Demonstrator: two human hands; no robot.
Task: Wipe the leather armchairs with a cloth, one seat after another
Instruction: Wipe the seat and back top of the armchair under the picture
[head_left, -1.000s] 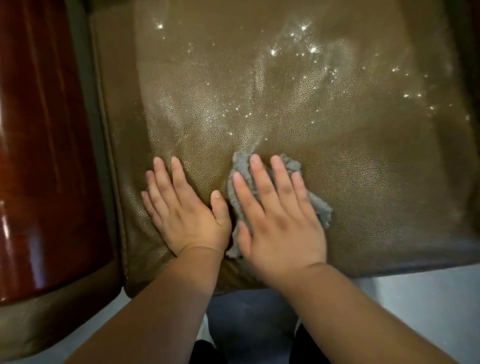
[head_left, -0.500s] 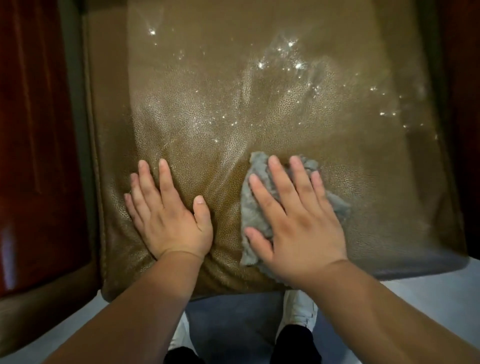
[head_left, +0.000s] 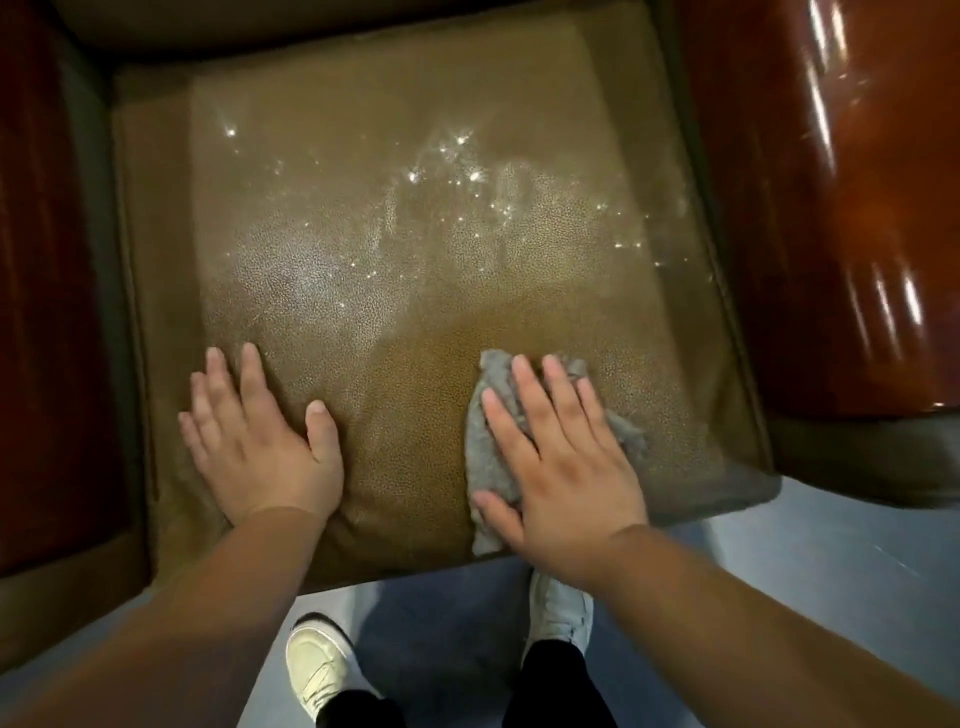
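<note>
olive-brown pebbled leather seat (head_left: 415, 260), grey cloth (head_left: 485, 457), glossy red-brown armrests (head_left: 841, 208), pale blue floor (head_left: 831, 561).

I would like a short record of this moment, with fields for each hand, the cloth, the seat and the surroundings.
left hand: flat on the seat cushion, fingers straight, holding nothing
right hand: flat on the cloth, pressing it down
cloth: grey, crumpled, near the cushion's front edge
seat cushion: brown leather, glistening with droplets and streaks
armrests: glossy reddish wood, one on each side
floor: pale blue; two light shoes visible

Lounge, leather armchair seat (head_left: 415, 260), glossy wooden armrest (head_left: 841, 208)
</note>
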